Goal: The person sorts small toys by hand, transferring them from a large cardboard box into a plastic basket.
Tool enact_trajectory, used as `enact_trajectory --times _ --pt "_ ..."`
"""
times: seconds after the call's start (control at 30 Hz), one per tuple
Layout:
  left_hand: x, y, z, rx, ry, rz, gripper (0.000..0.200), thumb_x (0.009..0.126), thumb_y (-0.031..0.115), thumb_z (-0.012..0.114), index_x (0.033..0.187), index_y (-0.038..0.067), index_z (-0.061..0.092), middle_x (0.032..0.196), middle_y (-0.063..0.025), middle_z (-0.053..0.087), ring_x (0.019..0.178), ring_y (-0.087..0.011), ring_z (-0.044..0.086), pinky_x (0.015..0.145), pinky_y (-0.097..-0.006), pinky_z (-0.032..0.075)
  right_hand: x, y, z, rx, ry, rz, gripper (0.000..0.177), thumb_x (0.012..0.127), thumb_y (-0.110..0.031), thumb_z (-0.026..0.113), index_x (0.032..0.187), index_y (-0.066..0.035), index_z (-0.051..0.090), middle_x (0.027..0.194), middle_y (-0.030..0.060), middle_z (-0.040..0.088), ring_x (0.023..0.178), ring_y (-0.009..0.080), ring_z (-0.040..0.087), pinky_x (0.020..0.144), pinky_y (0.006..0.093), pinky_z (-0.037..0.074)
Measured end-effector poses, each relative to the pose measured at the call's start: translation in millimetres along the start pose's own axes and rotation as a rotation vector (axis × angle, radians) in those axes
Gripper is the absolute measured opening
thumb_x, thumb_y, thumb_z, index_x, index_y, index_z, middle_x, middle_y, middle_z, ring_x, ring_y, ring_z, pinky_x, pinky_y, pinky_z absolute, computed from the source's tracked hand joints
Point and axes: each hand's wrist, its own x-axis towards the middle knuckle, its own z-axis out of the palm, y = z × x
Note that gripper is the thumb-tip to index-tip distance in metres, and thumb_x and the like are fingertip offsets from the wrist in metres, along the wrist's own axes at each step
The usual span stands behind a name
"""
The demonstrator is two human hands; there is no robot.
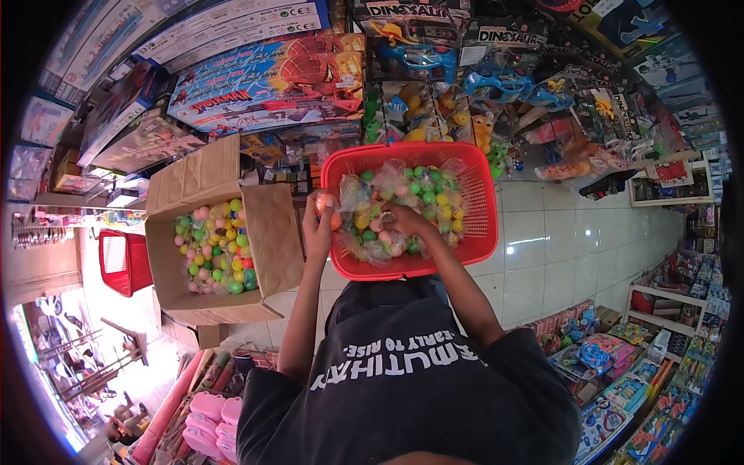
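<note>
A red plastic basket (490, 209) stands in front of me, filled with small green, yellow and pink balls (428, 198), many of them in clear plastic bags (358, 192). At the basket's left rim, my left hand (316, 223) is closed around orange balls (335, 222); its fingers hide part of them. My right hand (404, 222) reaches down into the middle of the basket. Its fingers are curled among the balls and plastic, and what they grip is partly hidden.
To the left sits an open cardboard box (277, 240) holding similar balls. A second red basket (124, 262) is farther left. Boxed toys, including a Spider-Man box (267, 85), line the back. Pink items (208, 422) and packaged toys (604, 353) lie on either side. White tiles (542, 232) cover the floor.
</note>
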Motion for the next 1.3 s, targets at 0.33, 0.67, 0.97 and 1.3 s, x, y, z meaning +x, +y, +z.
enact_trajectory --times 0.33,0.67,0.97,1.3 --pt "10.4 -14.5 36.9 -0.124 -0.057 -0.09 0.03 0.09 0.019 0.048 0.113 0.001 0.04 0.098 -0.0093 0.053 0.091 -0.0146 0.052 0.079 -0.028 0.042 -0.9 -70.7 -64.1 -0.165 0.056 -0.011 0.032 0.078 -0.016 0.061 0.105 -0.003 0.052 0.1 0.0108 0.058 0.095 0.0223 0.056 0.079 0.0343 0.044" --pt "34.8 -18.9 75.4 -0.309 -0.32 -0.468 0.052 0.09 0.04 0.045 0.124 0.002 0.032 0.114 -0.0108 0.044 0.106 -0.0195 0.047 0.078 -0.0319 0.051 4.1 -67.3 -45.8 0.435 0.202 0.019 0.053 0.08 -0.02 0.065 0.124 -0.008 0.037 0.106 0.0062 0.052 0.095 0.0148 0.053 0.075 0.0277 0.045" --pt "62.0 -31.3 70.7 -0.129 -0.336 -0.549 0.062 0.088 0.046 0.045 0.129 0.002 0.034 0.121 -0.0113 0.046 0.105 -0.0229 0.05 0.081 -0.0378 0.047 17.8 -47.9 -55.9 0.374 0.328 0.019 0.037 0.078 -0.024 0.066 0.107 -0.008 0.049 0.088 0.0033 0.054 0.079 0.012 0.053 0.064 0.0275 0.044" --pt "64.0 -93.7 52.4 0.361 -0.29 -0.103 0.02 0.088 0.013 0.045 0.1 0.001 0.055 0.097 -0.0155 0.057 0.093 -0.0237 0.056 0.078 -0.0334 0.044 43.6 -3.2 -29.5 -0.138 0.499 0.03 0.043 0.074 -0.029 0.068 0.108 -0.006 0.054 0.092 0.0155 0.063 0.084 0.0299 0.062 0.069 0.037 0.047"
